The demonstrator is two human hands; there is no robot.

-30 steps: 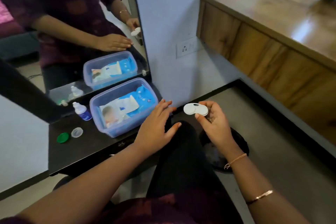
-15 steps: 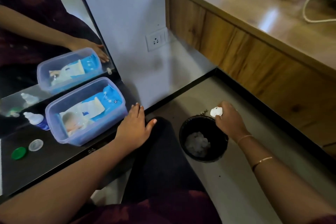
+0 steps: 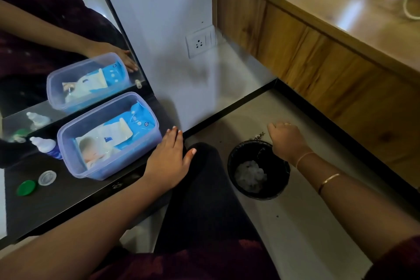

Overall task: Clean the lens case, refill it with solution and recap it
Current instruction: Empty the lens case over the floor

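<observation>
Now your right hand (image 3: pixel 287 141) hangs knuckles-up over the bin (image 3: pixel 270 166) at its far rim, fingers curled under. The white lens case no longer shows, so grip unreadable. Left hand (image 3: pixel 168 161) stays flat on the shelf (image 3: pixel 56 207) at its front edge, just beside the box (image 3: pixel 61 143). Caps (image 3: pixel 26 187) lie near the shelf's left end.

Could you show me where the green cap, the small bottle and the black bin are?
green cap (image 3: pixel 26 187): head view, centre of its top.
small bottle (image 3: pixel 46 146): head view, its white shoulder.
black bin (image 3: pixel 259 196): head view, its near rim.
</observation>
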